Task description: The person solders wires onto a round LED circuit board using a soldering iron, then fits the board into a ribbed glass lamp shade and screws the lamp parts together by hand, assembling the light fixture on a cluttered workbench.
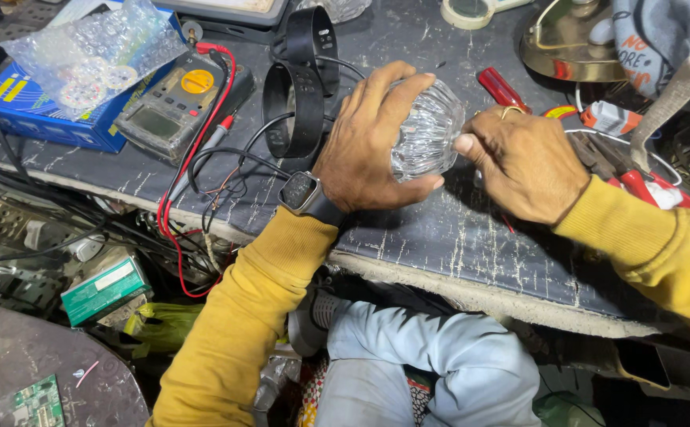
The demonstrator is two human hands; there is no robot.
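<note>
- Resting on the dark, scratched bench, a ribbed clear glass shade is gripped from above by the left hand, whose fingers are spread over its top and whose thumb is pressed under its near side.
- The shade's right end is met by the right hand; the fingertips are pinched against the rim, but what lies between them cannot be made out.
- A ring is worn on the right hand, and a smartwatch is strapped to the left wrist; both arms are covered by yellow sleeves.
- The shade is placed near the bench's middle, just right of two black rings that are stood one behind the other.
- A multimeter with a yellow dial is laid left of the rings, its red and black leads trailed over the bench edge.
- A blue box is set at the far left, with bubble wrap piled on it.
- A red-handled screwdriver is seen behind the right hand, and red-handled pliers are laid beside the right wrist.
- A brass dish is placed at the top right.
- A green circuit board is seen at the lower left, below the bench.
</note>
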